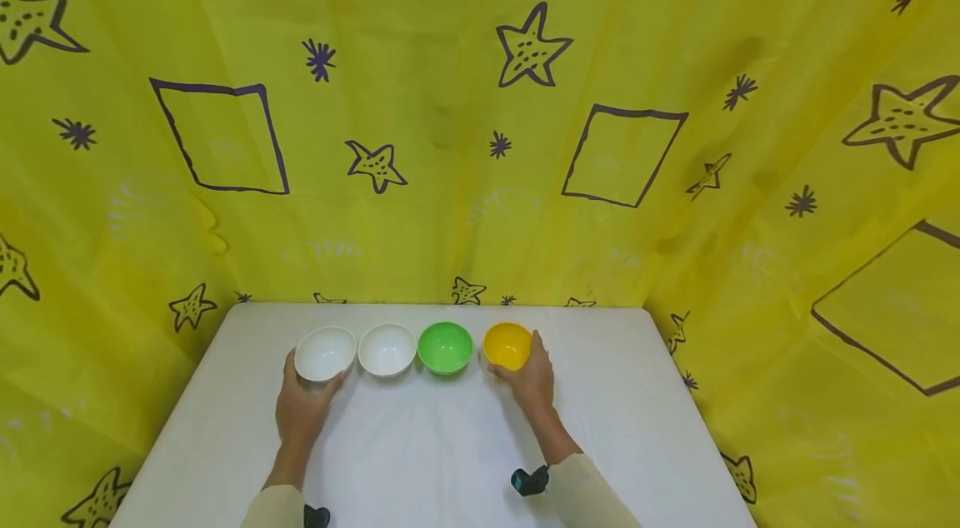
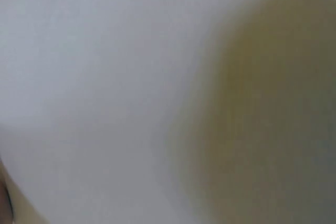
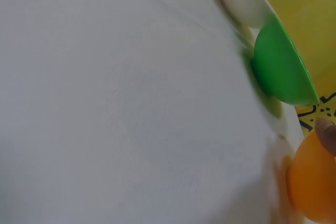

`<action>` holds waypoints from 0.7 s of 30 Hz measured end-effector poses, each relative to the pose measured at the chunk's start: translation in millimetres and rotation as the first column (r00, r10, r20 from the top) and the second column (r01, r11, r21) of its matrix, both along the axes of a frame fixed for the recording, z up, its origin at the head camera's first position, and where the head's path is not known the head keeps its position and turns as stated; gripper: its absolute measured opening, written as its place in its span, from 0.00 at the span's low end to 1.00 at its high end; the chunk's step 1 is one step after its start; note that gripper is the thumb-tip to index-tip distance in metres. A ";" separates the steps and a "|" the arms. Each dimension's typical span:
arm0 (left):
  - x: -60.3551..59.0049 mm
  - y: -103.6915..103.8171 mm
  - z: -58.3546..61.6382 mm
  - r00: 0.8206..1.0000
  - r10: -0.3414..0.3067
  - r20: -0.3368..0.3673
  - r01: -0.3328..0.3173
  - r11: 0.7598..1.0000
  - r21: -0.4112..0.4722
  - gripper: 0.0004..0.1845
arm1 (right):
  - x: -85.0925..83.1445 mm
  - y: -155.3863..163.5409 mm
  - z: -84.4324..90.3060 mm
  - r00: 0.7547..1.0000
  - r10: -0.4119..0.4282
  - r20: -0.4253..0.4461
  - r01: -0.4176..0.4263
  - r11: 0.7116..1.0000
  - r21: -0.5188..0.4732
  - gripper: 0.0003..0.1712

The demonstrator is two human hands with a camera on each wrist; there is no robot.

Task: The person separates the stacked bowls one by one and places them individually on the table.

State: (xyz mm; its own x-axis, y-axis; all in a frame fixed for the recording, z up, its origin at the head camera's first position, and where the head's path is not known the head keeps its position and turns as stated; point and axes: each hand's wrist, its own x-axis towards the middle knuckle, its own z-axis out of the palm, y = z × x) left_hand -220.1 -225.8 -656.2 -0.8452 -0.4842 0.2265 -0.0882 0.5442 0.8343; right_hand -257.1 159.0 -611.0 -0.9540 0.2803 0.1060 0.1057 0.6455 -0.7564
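Four bowls would be too exact a tally, so: several bowls stand in a row near the table's back edge. At the left end my left hand [image 1: 302, 410] grips a white bowl [image 1: 326, 355], thumb on its near right side and fingers on its left. A second white bowl [image 1: 387, 351] sits right beside it, then a green bowl [image 1: 446, 348]. My right hand [image 1: 532, 378] holds the orange-yellow bowl [image 1: 507, 346] at the right end, thumb at its near side, fingers along its right. In the right wrist view a thumb [image 3: 326, 135] lies on the orange bowl [image 3: 314, 179], beside the green bowl [image 3: 281, 66].
A white cloth covers the table [image 1: 420, 453]. Yellow curtains [image 1: 435, 236] with drawn stars and squares hang behind it and at both sides. A dark wrist device [image 1: 529, 480] sits by the right sleeve. The left wrist view is mostly a blurred brownish shape over white.
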 end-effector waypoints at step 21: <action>17.0 -16.1 17.2 0.941 -0.204 0.268 0.239 0.966 -0.103 0.63 | -2.0 10.2 -2.2 0.991 0.135 0.001 -0.135 0.988 0.070 0.71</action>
State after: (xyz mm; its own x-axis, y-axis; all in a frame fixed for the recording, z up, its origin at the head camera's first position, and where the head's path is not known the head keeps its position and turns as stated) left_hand -203.1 -242.0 -639.0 -0.9652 -0.2583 0.0398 -0.1517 0.6778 0.7194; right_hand -259.1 169.1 -613.1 -0.9822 0.1407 0.1244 0.0111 0.7045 -0.7096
